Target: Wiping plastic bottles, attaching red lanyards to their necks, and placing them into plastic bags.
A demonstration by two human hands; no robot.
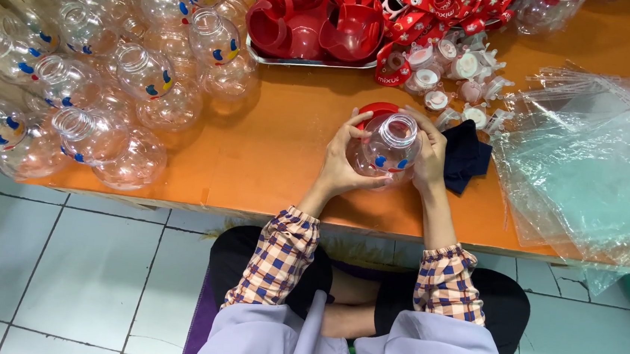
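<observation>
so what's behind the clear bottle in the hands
A red cap or cup peeks out behind the clear bottle, held between the left hand and right hand. Most of it is covered by the bottle.

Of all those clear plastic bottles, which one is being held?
The clear bottle at the table's middle, between both hands; the others lie piled at left.

Clear bottle (pixel 387 149) with blue and yellow marks, red lid (pixel 375 112) behind it, orange table (pixel 287 145), dark navy cloth (pixel 466 157), red cups (pixel 316 20), plaid orange-and-blue cuffs (pixel 283 253), pale tiled floor (pixel 60 269).
</observation>
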